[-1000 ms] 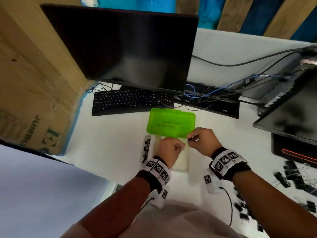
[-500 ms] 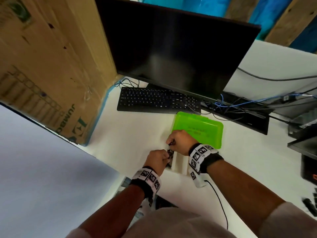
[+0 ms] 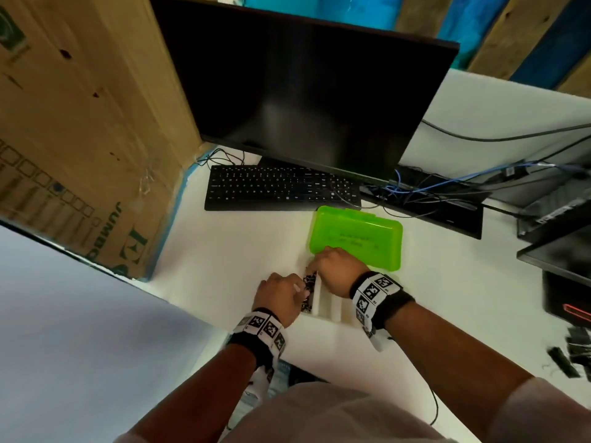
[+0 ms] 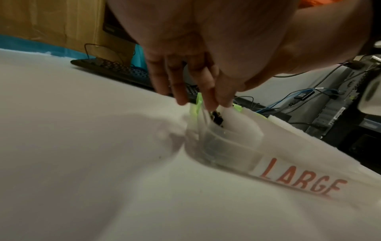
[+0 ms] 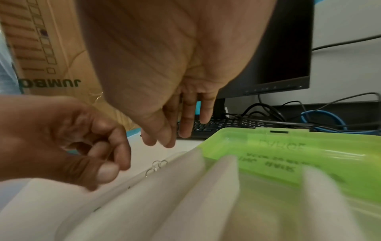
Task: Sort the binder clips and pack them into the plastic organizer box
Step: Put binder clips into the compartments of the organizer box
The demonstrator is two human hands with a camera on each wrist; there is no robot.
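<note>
Head view shows my left hand (image 3: 281, 295) and my right hand (image 3: 335, 270) meeting low in the middle of the frame over the plastic organizer box (image 3: 335, 310); its green lid (image 3: 358, 238) lies flung open behind it, just right of centre, in front of the black keyboard (image 3: 281, 187) and the dark monitor (image 3: 303, 91); the box sits on the white worktop (image 3: 224, 251). My left grip is curled, fingers tucked to the thumb, but whether it pinches anything I cannot tell; my right grip is loose, fingers hanging straight down over the leftmost compartment, where binder clips (image 3: 310, 287) lie packed; the left wrist view shows one black clip (image 4: 217, 118) just under those fingertips (image 4: 210, 104), contact unclear. Loose binder clips (image 3: 572, 353) lie scattered at the lower right edge; a cardboard carton (image 3: 80, 123) fills the upper left.
</note>
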